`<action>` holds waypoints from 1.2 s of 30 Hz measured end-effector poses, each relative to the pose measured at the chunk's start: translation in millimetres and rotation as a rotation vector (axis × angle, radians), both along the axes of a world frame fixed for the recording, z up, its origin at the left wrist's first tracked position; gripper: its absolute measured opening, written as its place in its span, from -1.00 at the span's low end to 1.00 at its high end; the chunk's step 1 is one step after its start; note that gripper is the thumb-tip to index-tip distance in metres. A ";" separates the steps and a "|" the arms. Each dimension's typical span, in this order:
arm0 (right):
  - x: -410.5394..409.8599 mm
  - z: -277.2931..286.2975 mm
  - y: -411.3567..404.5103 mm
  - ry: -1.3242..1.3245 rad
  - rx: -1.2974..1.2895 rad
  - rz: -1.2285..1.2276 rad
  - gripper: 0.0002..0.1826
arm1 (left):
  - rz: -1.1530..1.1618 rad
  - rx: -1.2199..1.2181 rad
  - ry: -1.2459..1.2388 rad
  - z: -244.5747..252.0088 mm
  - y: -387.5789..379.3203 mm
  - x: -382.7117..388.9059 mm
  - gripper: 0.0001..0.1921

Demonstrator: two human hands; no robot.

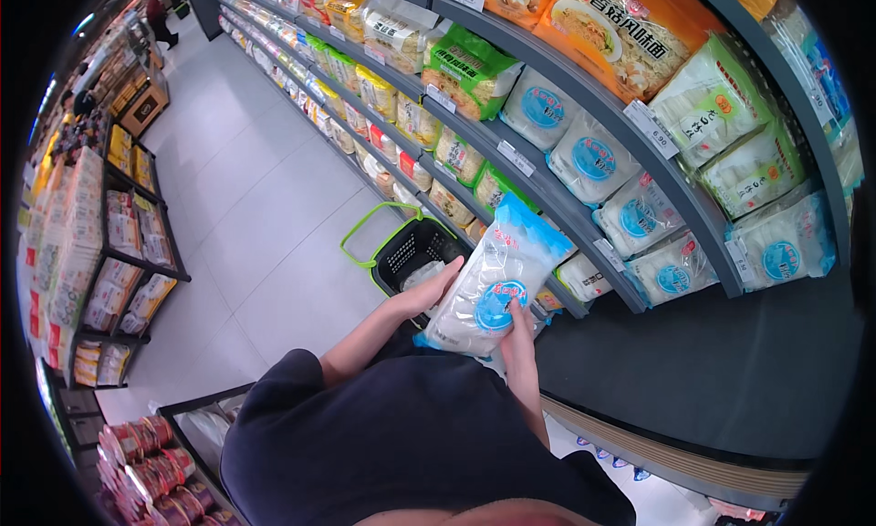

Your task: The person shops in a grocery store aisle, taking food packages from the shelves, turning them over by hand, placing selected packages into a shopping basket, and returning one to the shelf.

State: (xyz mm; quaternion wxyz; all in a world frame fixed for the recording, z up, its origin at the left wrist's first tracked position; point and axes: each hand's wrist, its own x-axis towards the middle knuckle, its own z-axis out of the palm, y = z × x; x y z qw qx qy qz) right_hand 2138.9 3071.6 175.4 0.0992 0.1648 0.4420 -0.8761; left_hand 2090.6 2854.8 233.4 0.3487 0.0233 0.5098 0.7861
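In front of my chest I hold a clear plastic bag of white vermicelli (465, 300) with blue ends and a round blue label bearing writing. My left hand (435, 283) grips its left edge. On the lower right edge is my right hand (518, 327), its thumb lying over the label. A black shopping basket (393, 256) with a lime-green rim and handle is below the bag, on the left. Inside the basket lies a whitish, clear-wrapped item, partly hidden by my left hand. Similar vermicelli bags (594, 158) stand on the shelf to the right.
Grey shelving (571, 208) with packaged noodles and price tags curves along the right. A dark flat surface (691, 368) adjoins its near end. Display racks (102, 252) line the left of the tiled aisle floor (267, 184). Stacked red tubs (154, 464) stand lower left. A person (159, 19) is far off.
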 end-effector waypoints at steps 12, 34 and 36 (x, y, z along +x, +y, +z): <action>54.4 6.2 107.2 0.016 -0.082 0.176 -0.53 | 0.206 -0.221 0.106 -18.0 81.1 74.9 -0.39; 116.0 6.1 176.6 -0.007 -0.213 0.344 -0.49 | 0.384 0.052 -0.136 -8.8 153.6 174.7 -0.46; 119.3 1.6 180.0 0.032 -0.158 0.351 -0.49 | 0.360 0.012 -0.106 -11.8 157.4 175.7 -0.47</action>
